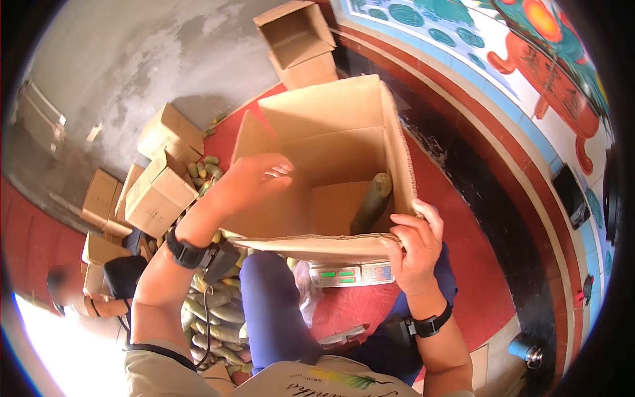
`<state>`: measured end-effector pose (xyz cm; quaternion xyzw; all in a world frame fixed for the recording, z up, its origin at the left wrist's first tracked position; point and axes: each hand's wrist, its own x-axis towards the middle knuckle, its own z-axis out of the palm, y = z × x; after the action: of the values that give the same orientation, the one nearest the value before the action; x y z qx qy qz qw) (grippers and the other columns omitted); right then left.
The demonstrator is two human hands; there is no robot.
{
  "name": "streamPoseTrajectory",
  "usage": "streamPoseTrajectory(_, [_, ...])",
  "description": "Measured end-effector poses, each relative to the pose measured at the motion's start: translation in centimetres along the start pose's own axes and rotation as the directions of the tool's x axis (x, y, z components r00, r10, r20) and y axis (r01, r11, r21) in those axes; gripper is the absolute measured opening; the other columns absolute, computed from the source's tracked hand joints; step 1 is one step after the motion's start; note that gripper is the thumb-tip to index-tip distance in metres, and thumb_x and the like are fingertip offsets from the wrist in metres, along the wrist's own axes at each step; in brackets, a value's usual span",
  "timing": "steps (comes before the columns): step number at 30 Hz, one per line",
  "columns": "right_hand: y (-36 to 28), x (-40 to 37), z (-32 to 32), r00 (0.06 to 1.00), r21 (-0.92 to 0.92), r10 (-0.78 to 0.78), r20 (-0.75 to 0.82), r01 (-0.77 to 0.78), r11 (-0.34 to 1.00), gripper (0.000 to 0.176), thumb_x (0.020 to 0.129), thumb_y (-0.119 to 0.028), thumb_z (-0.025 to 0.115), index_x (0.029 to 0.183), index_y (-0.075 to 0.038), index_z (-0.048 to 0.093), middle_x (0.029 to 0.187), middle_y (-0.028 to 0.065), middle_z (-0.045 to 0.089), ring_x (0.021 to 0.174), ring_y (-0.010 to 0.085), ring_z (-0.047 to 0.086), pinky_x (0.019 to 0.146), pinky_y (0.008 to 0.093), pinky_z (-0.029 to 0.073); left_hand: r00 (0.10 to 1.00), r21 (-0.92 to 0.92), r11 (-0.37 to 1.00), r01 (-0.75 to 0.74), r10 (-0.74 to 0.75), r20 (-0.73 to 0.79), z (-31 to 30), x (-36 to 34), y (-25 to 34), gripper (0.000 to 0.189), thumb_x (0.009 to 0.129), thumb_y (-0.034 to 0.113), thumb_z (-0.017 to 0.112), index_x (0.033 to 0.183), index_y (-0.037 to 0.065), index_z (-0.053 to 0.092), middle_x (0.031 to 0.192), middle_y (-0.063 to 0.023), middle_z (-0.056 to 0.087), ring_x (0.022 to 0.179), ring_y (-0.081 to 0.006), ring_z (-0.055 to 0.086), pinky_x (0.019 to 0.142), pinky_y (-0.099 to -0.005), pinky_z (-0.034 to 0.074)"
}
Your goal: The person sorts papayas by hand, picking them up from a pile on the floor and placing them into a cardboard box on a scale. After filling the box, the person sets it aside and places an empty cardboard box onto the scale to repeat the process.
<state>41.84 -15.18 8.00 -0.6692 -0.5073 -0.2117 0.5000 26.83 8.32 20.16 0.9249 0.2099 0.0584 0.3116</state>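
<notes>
A large open cardboard box (pixel 331 149) stands tilted in front of me. Inside it, against the right wall, leans one long dark green cucumber-like vegetable (pixel 373 204). My left hand (pixel 254 184) is over the box's left side, fingers bent and slightly apart, with nothing visible in them. My right hand (pixel 418 243) grips the near right corner of the box, fingers outside and thumb over the rim. Below the near rim sits a white digital scale (pixel 354 274) with lit green displays, partly hidden by the box.
A heap of green and yellowish vegetables (pixel 221 314) lies by my left leg. Several cardboard boxes (pixel 162 192) stand to the left, near another person's arm (pixel 109 308). Another open box (pixel 297 40) is at the back. A blue bottle (pixel 522 349) is at right.
</notes>
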Motion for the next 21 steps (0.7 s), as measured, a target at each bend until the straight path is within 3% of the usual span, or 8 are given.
streamPoseTrajectory(3, [0.0, -0.1, 0.0, 1.000, -0.032, 0.008, -0.010, -0.009, 0.999, 0.018, 0.065, -0.012, 0.071, 0.071, -0.003, 0.057, 0.094, 0.0072, 0.062, 0.109, 0.0333, 0.049, 0.086, 0.0419, 0.043, 0.984, 0.073, 0.996, 0.046, -0.032, -0.178, -0.7, -4.4, 0.5, 0.021, 0.081, 0.011, 0.060, 0.100, 0.001, 0.060, 0.100, -0.0146, 0.064, 0.095, -0.0273, 0.061, 0.085, -0.0360, 0.047])
streamPoseTrajectory(5, [0.2, -0.2, 0.0, 1.000, -0.054, -0.017, -0.017, 0.016, 0.998, 0.017, 0.068, -0.012, 0.069, 0.075, -0.003, 0.056, 0.095, 0.0084, 0.061, 0.109, 0.0347, 0.049, 0.087, 0.0432, 0.042, 0.904, 0.228, 0.973, -0.020, 0.115, -0.412, -0.5, -7.2, -0.6, 0.019, 0.081, 0.007, 0.058, 0.099, 0.001, 0.060, 0.103, -0.0156, 0.062, 0.098, -0.0291, 0.059, 0.088, -0.0364, 0.045])
streamPoseTrajectory(10, [0.0, -0.4, -0.1, 0.998, -0.114, -0.062, -0.001, 0.061, 0.992, 0.017, 0.076, -0.013, 0.063, 0.086, -0.002, 0.056, 0.106, 0.0128, 0.060, 0.114, 0.0368, 0.046, 0.096, 0.0447, 0.034, 0.727, 0.158, 0.974, 0.161, -0.009, -0.687, 0.4, -14.0, -5.0, 0.018, 0.081, 0.004, 0.057, 0.098, 0.001, 0.061, 0.106, -0.0146, 0.062, 0.097, -0.0275, 0.059, 0.086, -0.0343, 0.045])
streamPoseTrajectory(13, [0.1, -0.3, 0.2, 0.992, -0.151, -0.125, -0.026, 0.120, 0.981, 0.019, 0.083, -0.017, 0.058, 0.092, -0.001, 0.056, 0.107, 0.0139, 0.060, 0.113, 0.0371, 0.047, 0.096, 0.0449, 0.034, 0.642, -0.023, 0.942, 0.335, -0.246, -0.726, 1.9, -17.9, -9.3, 0.017, 0.081, 0.006, 0.056, 0.097, 0.001, 0.061, 0.101, -0.0137, 0.063, 0.090, -0.0257, 0.061, 0.080, -0.0323, 0.047])
streamPoseTrajectory(15, [0.1, -0.3, 0.3, 0.989, -0.167, -0.141, -0.036, 0.133, 0.977, 0.021, 0.086, -0.021, 0.056, 0.093, 0.000, 0.055, 0.106, 0.0148, 0.060, 0.112, 0.0369, 0.048, 0.095, 0.0445, 0.034, 0.647, -0.041, 0.916, 0.399, -0.313, -0.696, 4.4, -21.0, -14.3, 0.017, 0.081, 0.011, 0.057, 0.095, 0.002, 0.063, 0.090, -0.0117, 0.064, 0.078, -0.0258, 0.062, 0.072, -0.0319, 0.049])
streamPoseTrajectory(17, [0.1, -0.3, 0.5, 0.987, -0.181, -0.151, -0.052, 0.140, 0.973, 0.023, 0.088, -0.022, 0.054, 0.093, 0.000, 0.054, 0.106, 0.0149, 0.060, 0.112, 0.0366, 0.048, 0.095, 0.0445, 0.035, 0.724, 0.124, 0.908, 0.401, -0.231, -0.650, 7.5, -24.5, -19.9, 0.016, 0.081, 0.013, 0.057, 0.091, 0.003, 0.064, 0.089, -0.0136, 0.063, 0.078, -0.0289, 0.062, 0.071, -0.0343, 0.049])
streamPoseTrajectory(19, [-0.2, -0.2, 0.6, 0.986, -0.197, -0.159, -0.058, 0.145, 0.970, 0.027, 0.091, -0.026, 0.050, 0.094, 0.001, 0.054, 0.107, 0.0151, 0.060, 0.113, 0.0359, 0.047, 0.095, 0.0438, 0.035, 0.638, 0.103, 0.716, 0.690, -0.536, -0.553, 10.4, -26.5, -22.0, 0.016, 0.079, 0.016, 0.055, 0.085, 0.005, 0.064, 0.086, -0.0150, 0.063, 0.079, -0.0337, 0.061, 0.071, -0.0385, 0.049])
streamPoseTrajectory(21, [-0.3, -0.2, 0.7, 0.984, -0.208, -0.164, -0.069, 0.147, 0.967, 0.028, 0.092, -0.027, 0.049, 0.095, 0.001, 0.054, 0.107, 0.0152, 0.060, 0.113, 0.0359, 0.047, 0.095, 0.0434, 0.035, 0.682, 0.147, 0.706, 0.693, -0.576, -0.450, 12.9, -29.3, -23.3, 0.016, 0.078, 0.018, 0.053, 0.081, 0.006, 0.063, 0.084, -0.0153, 0.062, 0.080, -0.0371, 0.059, 0.071, -0.0420, 0.048])
